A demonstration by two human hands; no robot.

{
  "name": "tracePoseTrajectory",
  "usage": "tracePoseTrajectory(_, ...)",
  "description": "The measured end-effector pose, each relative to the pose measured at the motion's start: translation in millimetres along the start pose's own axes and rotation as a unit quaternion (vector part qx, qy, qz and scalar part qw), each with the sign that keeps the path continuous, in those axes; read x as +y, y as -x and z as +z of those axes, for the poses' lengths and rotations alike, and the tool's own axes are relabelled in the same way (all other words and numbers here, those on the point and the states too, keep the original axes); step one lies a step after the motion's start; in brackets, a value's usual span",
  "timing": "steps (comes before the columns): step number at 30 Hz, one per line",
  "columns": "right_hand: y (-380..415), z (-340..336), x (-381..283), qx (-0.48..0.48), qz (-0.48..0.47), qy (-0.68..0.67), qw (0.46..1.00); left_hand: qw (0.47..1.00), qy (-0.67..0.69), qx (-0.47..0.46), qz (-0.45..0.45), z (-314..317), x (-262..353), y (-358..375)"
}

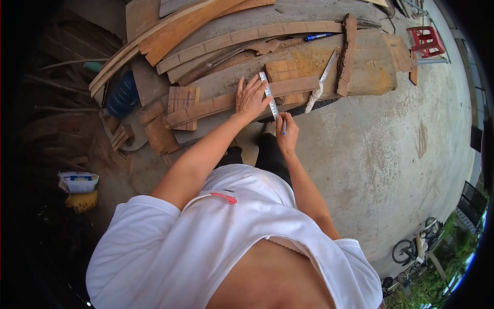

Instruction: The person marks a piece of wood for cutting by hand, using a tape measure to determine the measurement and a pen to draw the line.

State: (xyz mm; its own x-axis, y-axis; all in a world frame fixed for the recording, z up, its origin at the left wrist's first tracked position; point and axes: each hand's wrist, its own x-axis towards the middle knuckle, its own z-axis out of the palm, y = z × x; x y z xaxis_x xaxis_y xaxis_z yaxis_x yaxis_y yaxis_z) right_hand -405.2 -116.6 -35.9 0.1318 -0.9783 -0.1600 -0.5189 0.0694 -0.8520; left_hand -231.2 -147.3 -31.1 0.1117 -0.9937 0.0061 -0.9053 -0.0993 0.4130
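A long wooden strip (pixel 208 107) lies across two square wood blocks on the plank bench. My left hand (pixel 250 98) rests on the strip with its fingers apart, its fingertips beside a short metal ruler (pixel 267 92) laid crosswise over the strip. My right hand (pixel 287 135) is closed around a blue pen (pixel 284 126) near the ruler's lower end. One block (pixel 284 72) sits just right of the ruler, the other (pixel 177 100) left of my left hand. To the right, a knife (pixel 328 67) with a wrapped handle lies over the strip's end.
Behind the strip lie a marked curved strip (pixel 231 38), a blue marker (pixel 318 37) and a piece of bark-edged wood (pixel 347 56). A red stool (pixel 426 42) stands at the back right. A blue bottle (pixel 123 95) and scrap wood are on the left.
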Motion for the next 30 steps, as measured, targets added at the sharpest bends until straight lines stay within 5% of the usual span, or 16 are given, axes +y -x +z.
tracePoseTrajectory(20,-20,-14,5,-0.078,0.036,0.012,0.996,0.999,-0.020,-0.037,-0.024,-3,15,-11)
tracePoseTrajectory(30,-2,6,9,0.015,0.019,0.047,0.999,0.998,-0.040,-0.047,-0.022,-1,13,-9)
